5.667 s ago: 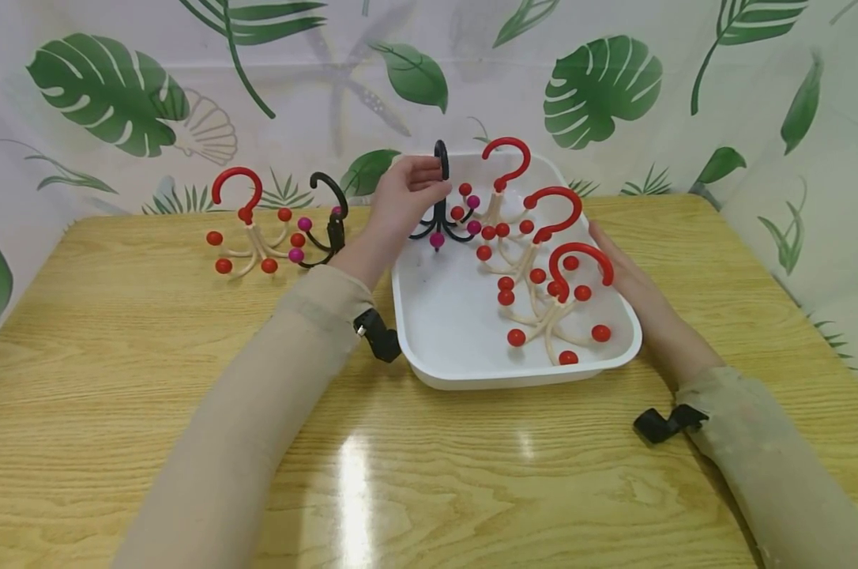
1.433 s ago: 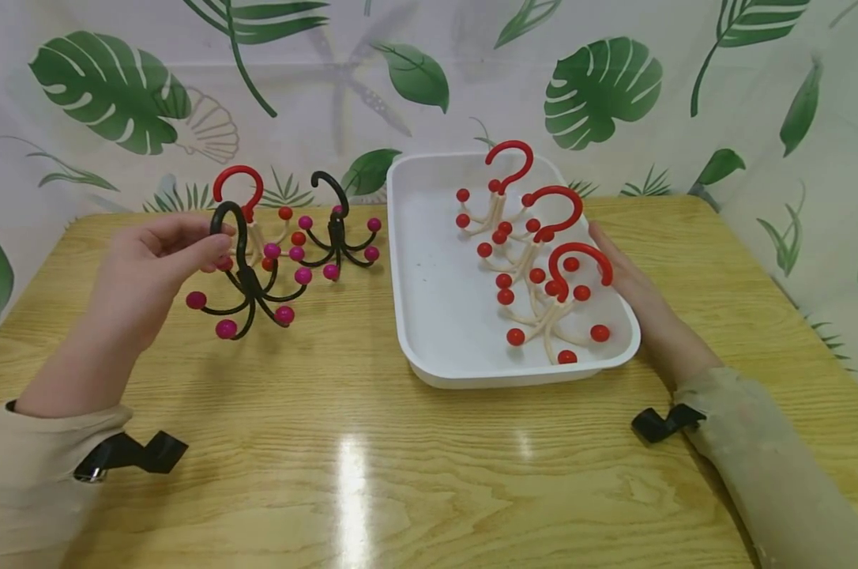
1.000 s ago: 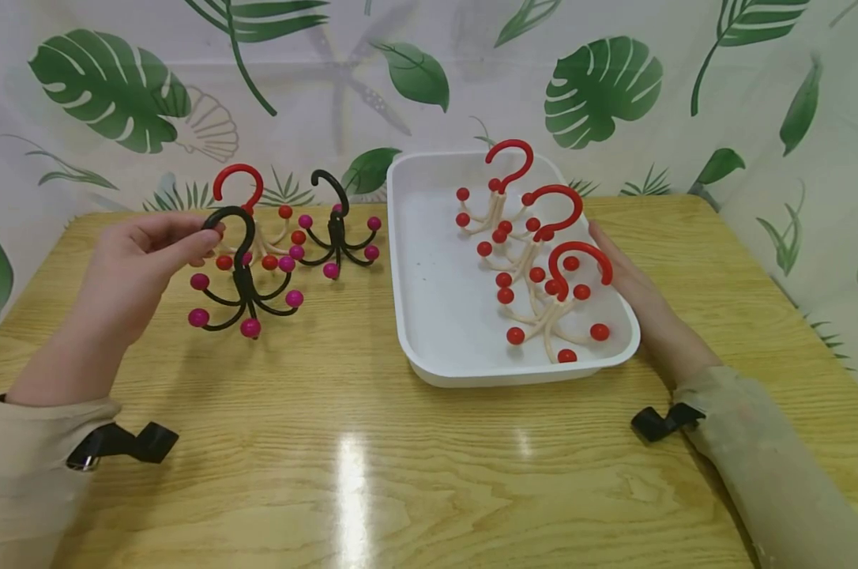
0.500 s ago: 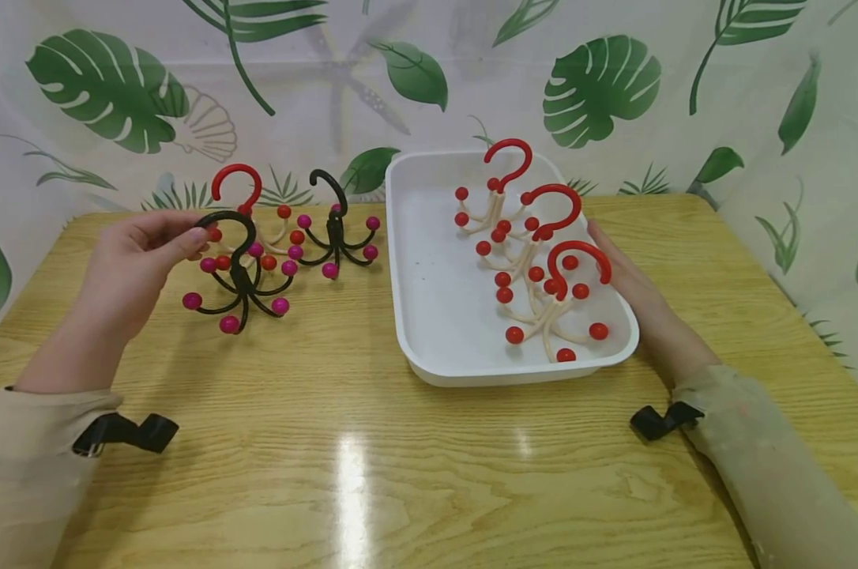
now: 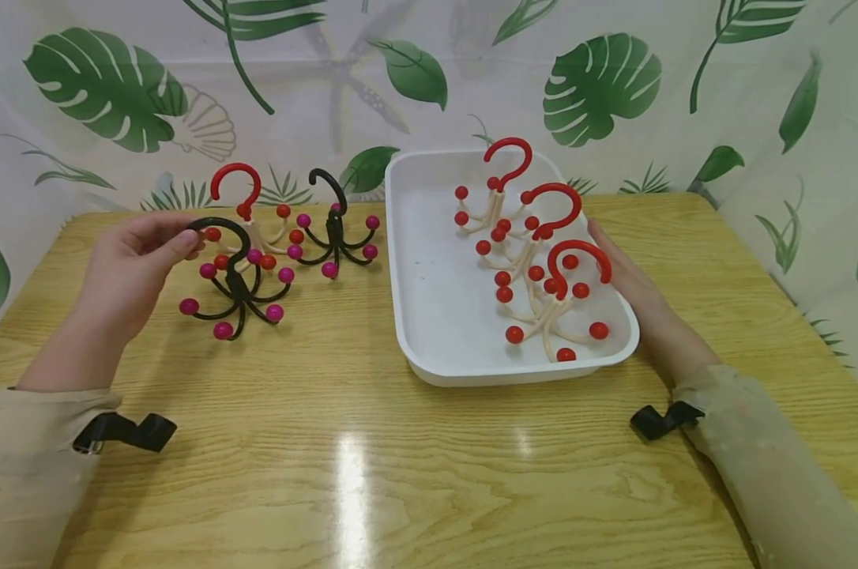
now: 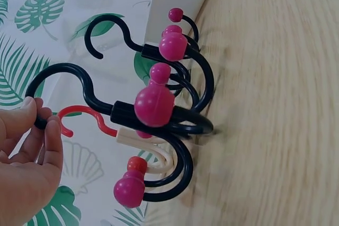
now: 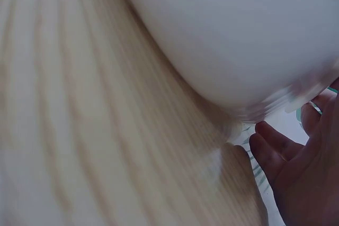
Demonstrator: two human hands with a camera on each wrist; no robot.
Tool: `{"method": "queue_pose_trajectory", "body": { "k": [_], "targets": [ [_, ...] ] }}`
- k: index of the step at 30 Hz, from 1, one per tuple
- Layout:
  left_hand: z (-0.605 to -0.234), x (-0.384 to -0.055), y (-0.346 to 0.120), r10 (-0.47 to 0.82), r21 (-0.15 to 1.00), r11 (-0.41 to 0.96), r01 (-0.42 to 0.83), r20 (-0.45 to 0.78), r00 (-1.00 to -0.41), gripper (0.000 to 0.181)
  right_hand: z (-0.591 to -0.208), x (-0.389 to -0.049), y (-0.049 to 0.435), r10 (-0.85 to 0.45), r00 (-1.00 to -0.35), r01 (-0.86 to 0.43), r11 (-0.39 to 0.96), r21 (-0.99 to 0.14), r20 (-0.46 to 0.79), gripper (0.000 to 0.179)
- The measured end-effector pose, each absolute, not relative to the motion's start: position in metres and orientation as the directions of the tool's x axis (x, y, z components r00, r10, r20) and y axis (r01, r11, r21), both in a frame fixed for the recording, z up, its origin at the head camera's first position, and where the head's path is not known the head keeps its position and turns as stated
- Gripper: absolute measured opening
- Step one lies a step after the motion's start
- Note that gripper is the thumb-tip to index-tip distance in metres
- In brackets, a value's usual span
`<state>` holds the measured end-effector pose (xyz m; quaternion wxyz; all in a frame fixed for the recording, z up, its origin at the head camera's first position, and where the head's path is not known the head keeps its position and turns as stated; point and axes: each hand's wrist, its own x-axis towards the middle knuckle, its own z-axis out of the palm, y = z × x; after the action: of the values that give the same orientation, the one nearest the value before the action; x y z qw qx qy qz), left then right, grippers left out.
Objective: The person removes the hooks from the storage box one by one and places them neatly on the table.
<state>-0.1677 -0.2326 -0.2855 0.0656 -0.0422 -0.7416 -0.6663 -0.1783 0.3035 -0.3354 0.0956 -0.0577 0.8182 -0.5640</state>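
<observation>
My left hand (image 5: 126, 269) pinches the hook tip of a black multi-arm hanger (image 5: 238, 286) between thumb and fingers. Magenta balls cap its curved arms, which spread low over the table at the left. In the left wrist view the hanger (image 6: 124, 114) overlaps two others. Behind it stand a cream hanger with a red hook (image 5: 244, 182) and red balls, partly covered, and a second black hanger (image 5: 335, 229). My right hand (image 5: 631, 280) rests against the right outer side of a white plastic tub (image 5: 429, 373); in the right wrist view its fingers (image 7: 275, 141) lie extended along the wall.
Inside the tub, three cream hangers with red hooks stand in a row along the right side: a back one (image 5: 498, 201), a middle one (image 5: 532, 257) and a front one (image 5: 553, 312). Behind the wooden table (image 5: 429, 474) hangs a leaf-printed cloth (image 5: 464, 79).
My left hand has carried the black hanger from the tub's left side to the table at left. In the last second it lowered and shifted slightly left. My right hand has stayed on the tub.
</observation>
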Motion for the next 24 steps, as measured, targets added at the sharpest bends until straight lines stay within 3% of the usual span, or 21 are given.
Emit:
{"method": "queue_pose_trajectory", "body": {
  "k": [3, 8, 18, 24],
  "targets": [
    [-0.288, -0.167, -0.236, -0.006, 0.985, 0.034, 0.167, 0.167, -0.986, 0.027, -0.335, -0.178, 0.303, -0.199, -0.975, 0.020, 0.356, -0.934, -0.097, 0.052],
    [-0.290, -0.167, -0.238, -0.010, 0.988, 0.034, 0.151, 0.151, -0.988, 0.031, -0.334, -0.177, 0.303, -0.196, -0.975, 0.027, 0.356, -0.934, -0.102, 0.051],
    [-0.277, -0.163, -0.231, -0.101, 0.942, 0.299, 0.149, 0.187, -0.977, 0.034, -0.335, -0.177, 0.304, -0.209, -0.974, 0.007, 0.363, -0.932, -0.089, 0.052],
    [-0.266, -0.165, -0.222, -0.163, 0.969, 0.132, 0.209, 0.229, -0.960, 0.030, -0.335, -0.177, 0.304, -0.209, -0.974, 0.004, 0.367, -0.930, -0.087, 0.052]
  ]
}}
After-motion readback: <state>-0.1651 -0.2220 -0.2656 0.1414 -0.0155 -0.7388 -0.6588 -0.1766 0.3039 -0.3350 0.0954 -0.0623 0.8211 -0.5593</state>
